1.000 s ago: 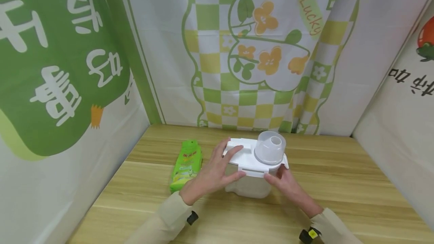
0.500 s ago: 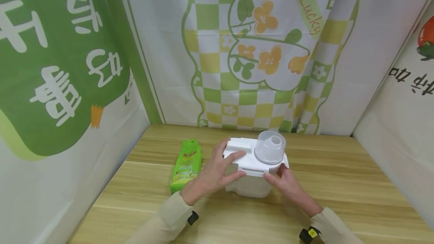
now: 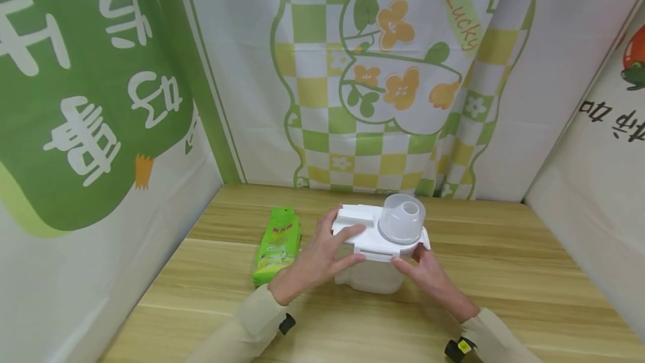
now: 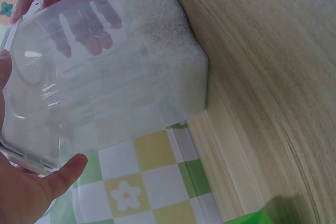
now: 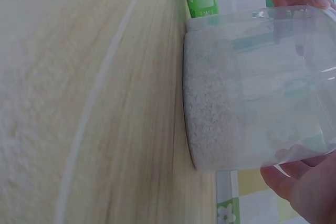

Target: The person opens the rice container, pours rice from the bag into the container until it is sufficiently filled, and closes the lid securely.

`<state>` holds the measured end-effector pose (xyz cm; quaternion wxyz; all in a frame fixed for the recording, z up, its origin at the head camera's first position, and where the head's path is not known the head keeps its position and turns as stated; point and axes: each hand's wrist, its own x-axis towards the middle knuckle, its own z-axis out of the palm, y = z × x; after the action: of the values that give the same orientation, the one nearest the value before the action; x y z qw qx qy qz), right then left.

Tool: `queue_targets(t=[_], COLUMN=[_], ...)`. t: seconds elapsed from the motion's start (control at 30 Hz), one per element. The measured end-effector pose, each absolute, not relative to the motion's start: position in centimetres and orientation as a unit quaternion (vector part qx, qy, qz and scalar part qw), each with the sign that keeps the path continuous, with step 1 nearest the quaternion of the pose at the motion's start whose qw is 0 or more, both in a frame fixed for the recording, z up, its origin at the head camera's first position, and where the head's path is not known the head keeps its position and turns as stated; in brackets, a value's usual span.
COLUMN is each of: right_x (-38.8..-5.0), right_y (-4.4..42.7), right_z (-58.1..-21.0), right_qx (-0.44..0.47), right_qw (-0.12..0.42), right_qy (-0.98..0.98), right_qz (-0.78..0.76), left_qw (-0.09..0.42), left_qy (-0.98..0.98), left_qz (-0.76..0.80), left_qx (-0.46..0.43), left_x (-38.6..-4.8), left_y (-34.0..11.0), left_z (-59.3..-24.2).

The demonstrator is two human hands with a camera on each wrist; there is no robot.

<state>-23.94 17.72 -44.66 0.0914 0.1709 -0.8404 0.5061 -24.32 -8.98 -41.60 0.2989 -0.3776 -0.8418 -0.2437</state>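
Note:
A clear grain storage container (image 3: 373,279) stands upright on the table, with its white lid (image 3: 372,238) on top. An upturned clear measuring cup (image 3: 401,220) sits at the lid's right end. White rice-like grains (image 5: 210,98) fill the container's lower part. My left hand (image 3: 317,254) grips the lid's left end, thumb at the front rim and index finger on the lid before a raised white flap (image 3: 354,217). On the right side, my right hand (image 3: 430,273) holds the rim, its thumb at the front latch (image 3: 380,255); its other fingers are partly hidden.
A green printed packet (image 3: 277,248) lies on the wooden table (image 3: 504,273) left of the container. Patterned cloth (image 3: 398,150) hangs along the table's back edge, and cloth walls stand at both sides.
My left index finger has come down from the flap toward the lid surface in front of it. The container and my right hand stay in place.

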Motion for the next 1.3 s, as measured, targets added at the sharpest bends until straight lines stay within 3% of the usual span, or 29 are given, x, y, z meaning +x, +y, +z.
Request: queue_targets(t=[1.3], right_x=[-23.97], right_y=[17.59], right_z=[-44.44], right_qx=[0.158], right_qw=[0.133], right_qy=[-0.845], right_qz=[0.493], left_qw=[0.337], left_qy=[-0.837], left_qz=[-0.245], left_qx=[-0.355], left_x=[-24.28], left_y=[-8.12], left_z=[-41.44])
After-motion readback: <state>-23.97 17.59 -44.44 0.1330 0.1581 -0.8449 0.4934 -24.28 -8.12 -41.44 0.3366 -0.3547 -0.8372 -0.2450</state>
